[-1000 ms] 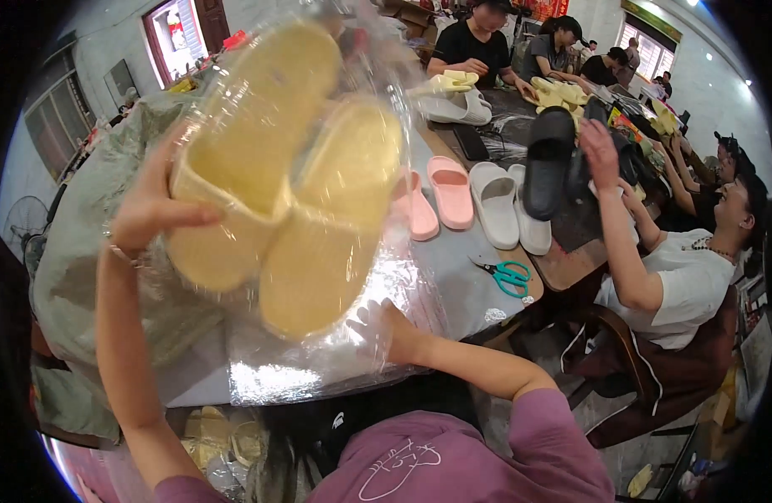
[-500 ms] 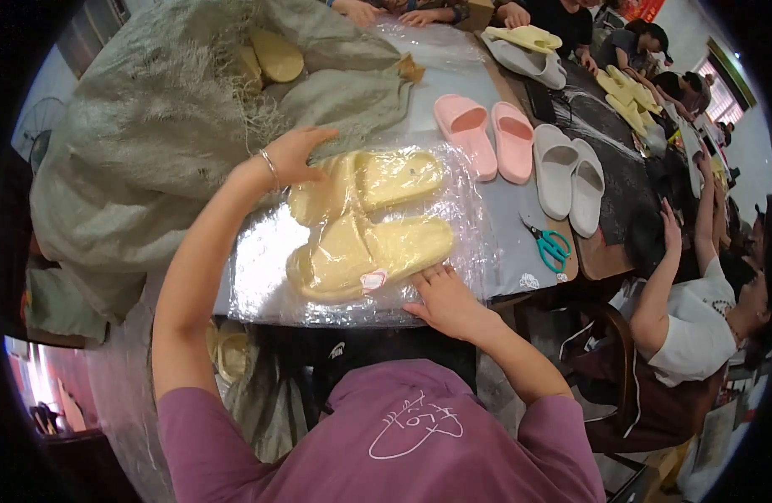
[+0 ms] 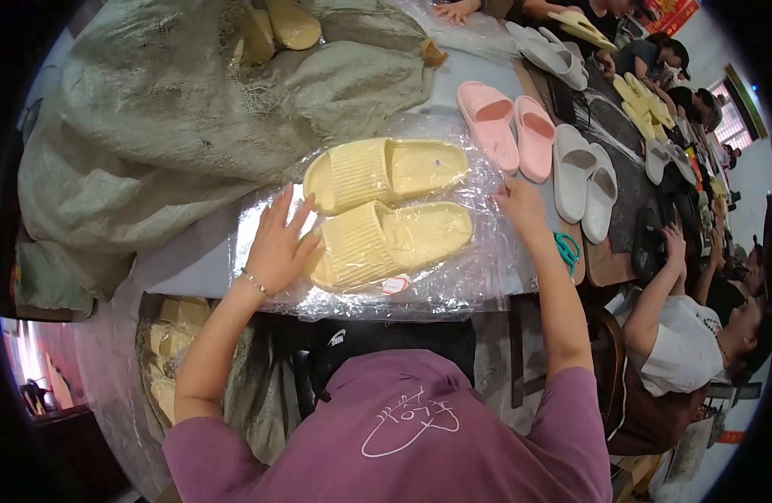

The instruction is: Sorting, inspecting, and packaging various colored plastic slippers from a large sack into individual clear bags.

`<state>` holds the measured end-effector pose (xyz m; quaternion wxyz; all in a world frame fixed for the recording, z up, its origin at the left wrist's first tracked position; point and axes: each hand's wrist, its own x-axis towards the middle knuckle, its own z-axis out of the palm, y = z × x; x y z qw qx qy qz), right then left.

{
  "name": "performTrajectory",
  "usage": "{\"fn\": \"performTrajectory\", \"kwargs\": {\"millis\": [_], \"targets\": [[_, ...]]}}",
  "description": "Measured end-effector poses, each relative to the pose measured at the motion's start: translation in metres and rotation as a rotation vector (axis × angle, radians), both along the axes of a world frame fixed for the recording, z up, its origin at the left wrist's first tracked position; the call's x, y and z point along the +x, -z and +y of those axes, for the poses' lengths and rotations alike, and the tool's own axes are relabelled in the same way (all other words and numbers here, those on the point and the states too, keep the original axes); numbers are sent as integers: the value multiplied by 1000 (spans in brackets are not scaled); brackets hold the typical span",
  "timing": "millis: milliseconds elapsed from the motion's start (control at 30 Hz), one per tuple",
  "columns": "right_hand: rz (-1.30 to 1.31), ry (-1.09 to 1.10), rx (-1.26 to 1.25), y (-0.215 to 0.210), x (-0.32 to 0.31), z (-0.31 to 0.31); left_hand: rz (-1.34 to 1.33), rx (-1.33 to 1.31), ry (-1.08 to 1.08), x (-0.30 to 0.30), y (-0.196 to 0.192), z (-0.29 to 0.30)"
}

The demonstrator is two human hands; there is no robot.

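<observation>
A pair of pale yellow slide slippers (image 3: 390, 210) lies side by side inside a clear plastic bag (image 3: 453, 281) flat on the table. My left hand (image 3: 279, 243) rests flat, fingers spread, on the bag's left end against the toes of the slippers. At the bag's right edge, my right hand (image 3: 520, 205) presses down on the plastic with fingers curled. Neither hand grips the slippers.
A large grey-green woven sack (image 3: 176, 126) with yellow slippers (image 3: 277, 25) in it fills the table's left. Pink slippers (image 3: 507, 126), white slippers (image 3: 583, 180) and teal scissors (image 3: 566, 250) lie to the right. Other people sit along the right side. A box of yellow slippers (image 3: 164, 360) is below the table.
The bagged slippers went from being held up in the air to lying flat on the table. My hands have spread apart to the bag's left and right ends.
</observation>
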<state>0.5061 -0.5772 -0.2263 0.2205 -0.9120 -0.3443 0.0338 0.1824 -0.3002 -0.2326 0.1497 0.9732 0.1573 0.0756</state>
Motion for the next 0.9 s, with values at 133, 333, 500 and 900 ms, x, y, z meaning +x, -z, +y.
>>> {"fn": "performTrajectory", "kwargs": {"millis": [133,333,500,900], "targets": [[725,-429,185,-10,-13,31,-4,91,-70,-7,2,10],[1103,-469,476,-8,-48,81,-42,-231,-5,-15,2,-21],[-163,-833,208,10,-113,128,8,-42,61,-21,24,-9],[-140,-79,25,-24,1,-81,28,26,29,-18,33,-5]]}}
